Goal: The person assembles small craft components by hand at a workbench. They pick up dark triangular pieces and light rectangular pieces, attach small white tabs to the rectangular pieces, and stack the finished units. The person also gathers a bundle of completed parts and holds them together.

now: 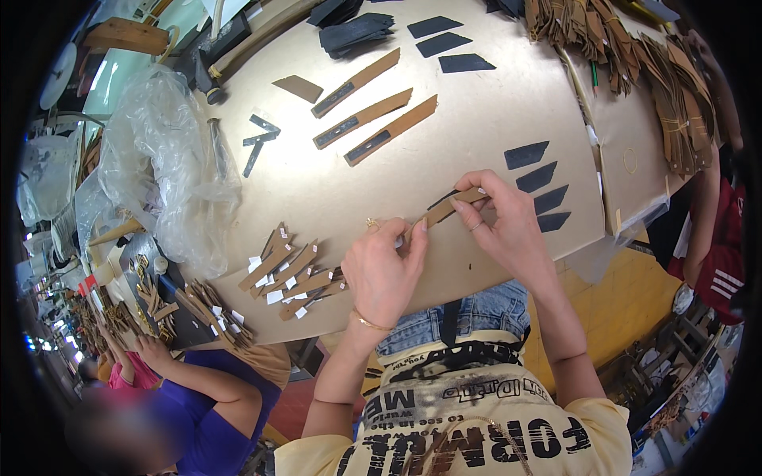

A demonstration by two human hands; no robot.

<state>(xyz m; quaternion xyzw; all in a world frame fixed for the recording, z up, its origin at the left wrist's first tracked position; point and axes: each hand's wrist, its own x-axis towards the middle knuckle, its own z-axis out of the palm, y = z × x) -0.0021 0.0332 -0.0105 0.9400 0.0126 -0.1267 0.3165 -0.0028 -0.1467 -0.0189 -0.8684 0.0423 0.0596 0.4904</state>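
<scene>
Strip spans left hand and right hand, each grip clamped near one end, probably to keep it steady over counter.

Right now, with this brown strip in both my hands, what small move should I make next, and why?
Perhaps even up the edges before pressing: your left hand and right hand both pinch the brown strip, and a dark piece shows past its far edge, so they may not be lined up.
</scene>
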